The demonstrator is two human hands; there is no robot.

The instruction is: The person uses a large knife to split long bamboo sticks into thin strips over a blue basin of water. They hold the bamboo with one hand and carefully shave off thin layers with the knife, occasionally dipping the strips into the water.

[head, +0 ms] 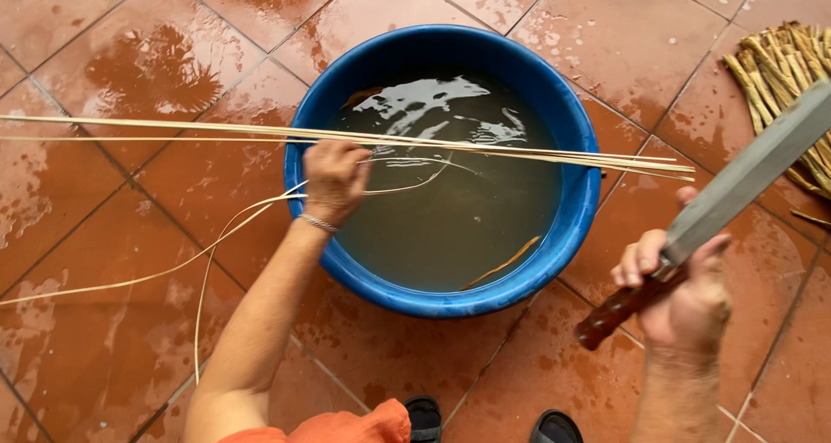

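A blue round basin (578, 149) of murky water stands on wet red floor tiles. Long thin pale cane strips (173, 130) lie across its rim from far left to right. My left hand (334, 179) reaches over the basin's left side and grips a bunch of these strips; thinner curled strips (216, 235) trail from it down to the left. To the right of the basin, my right hand (684, 292) is closed on the brown wooden handle of a large knife (736, 183), its broad grey blade pointing up and right.
A bundle of thick yellowish stalks (779, 62) lies at the upper right, under the blade tip. My dark sandals (485, 421) show at the bottom edge. The floor tiles (130, 322) are wet. Brown bits float in the water.
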